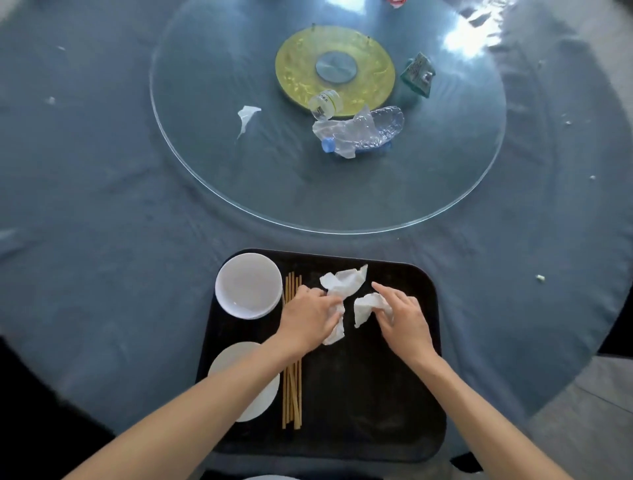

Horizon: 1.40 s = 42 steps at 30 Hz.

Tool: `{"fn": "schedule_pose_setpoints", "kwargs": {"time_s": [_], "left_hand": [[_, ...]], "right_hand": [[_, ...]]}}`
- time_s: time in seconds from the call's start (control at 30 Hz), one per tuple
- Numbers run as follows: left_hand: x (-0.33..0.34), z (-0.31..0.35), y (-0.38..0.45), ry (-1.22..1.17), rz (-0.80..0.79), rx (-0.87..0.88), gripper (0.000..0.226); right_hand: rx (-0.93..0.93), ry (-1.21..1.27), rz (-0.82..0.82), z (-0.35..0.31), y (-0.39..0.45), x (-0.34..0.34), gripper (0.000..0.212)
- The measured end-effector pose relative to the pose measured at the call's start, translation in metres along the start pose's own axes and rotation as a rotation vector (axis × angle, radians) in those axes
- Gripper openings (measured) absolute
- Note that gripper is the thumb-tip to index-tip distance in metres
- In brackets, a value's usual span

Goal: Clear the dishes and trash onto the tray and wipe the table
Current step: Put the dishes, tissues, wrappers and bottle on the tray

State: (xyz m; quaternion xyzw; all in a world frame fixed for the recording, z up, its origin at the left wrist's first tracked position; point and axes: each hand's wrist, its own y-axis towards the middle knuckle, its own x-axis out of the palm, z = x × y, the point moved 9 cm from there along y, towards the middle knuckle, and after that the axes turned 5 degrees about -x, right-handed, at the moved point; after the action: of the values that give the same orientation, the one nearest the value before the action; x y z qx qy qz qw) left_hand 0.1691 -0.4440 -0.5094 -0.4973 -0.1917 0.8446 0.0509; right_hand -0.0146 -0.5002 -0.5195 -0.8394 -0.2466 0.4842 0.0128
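A black tray [394,394] lies at the table's near edge. On it are a white bowl [248,284], a white plate [239,363] partly under my left forearm, and several wooden chopsticks [293,394]. My left hand [310,318] holds a crumpled white napkin [342,284] on the tray. My right hand [402,315] pinches a smaller crumpled napkin [366,306] beside it. On the glass turntable [239,192] lie a crushed plastic bottle [363,132], a small clear bottle [323,102], a torn white scrap [247,114] and a green packet [418,73].
The round table wears a blue-grey cloth [120,222] with small crumbs [540,278] scattered at the right and left. A yellow disc [301,68] marks the turntable's centre. A red item [397,2] peeks in at the top edge. Grey floor [589,411] shows at lower right.
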Motion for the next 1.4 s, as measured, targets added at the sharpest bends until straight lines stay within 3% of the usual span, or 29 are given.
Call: {"fn": "schedule_pose_setpoints", "kwargs": {"time_s": [0.13,0.27,0.5,0.73,0.87,1.03,1.17,1.4], "left_hand": [[-0.038,0.003,0.003,0.017,0.056,0.027,0.048],[-0.125,-0.015,0.053,-0.005,0.239,0.022,0.046],[-0.243,-0.091,0.180,-0.093,0.410,-0.213,0.036],[-0.270,-0.169,0.264,-0.091,0.450,-0.422,0.044],[-0.256,-0.201,0.295,-0.124,0.439,-0.431,0.050],[-0.244,-0.223,0.310,-0.104,0.468,-0.395,0.036],[-0.253,-0.224,0.292,-0.273,0.591,-0.371,0.032],[-0.239,-0.123,0.197,-0.580,0.550,-0.164,0.027]], "right_hand": [[-0.044,-0.093,-0.016,-0.021,0.014,-0.025,0.064],[-0.178,-0.096,-0.051,-0.053,0.062,-0.064,0.056],[-0.215,-0.038,0.031,-0.108,0.225,-0.123,0.047],[-0.172,-0.024,0.065,-0.149,0.380,-0.116,0.059],[-0.145,-0.004,0.096,-0.157,0.426,-0.089,0.071],[-0.165,0.028,0.150,-0.159,0.444,-0.070,0.055],[-0.201,0.114,0.256,-0.161,0.424,-0.086,0.047],[-0.205,0.377,0.325,-0.152,0.277,-0.134,0.048]]}}
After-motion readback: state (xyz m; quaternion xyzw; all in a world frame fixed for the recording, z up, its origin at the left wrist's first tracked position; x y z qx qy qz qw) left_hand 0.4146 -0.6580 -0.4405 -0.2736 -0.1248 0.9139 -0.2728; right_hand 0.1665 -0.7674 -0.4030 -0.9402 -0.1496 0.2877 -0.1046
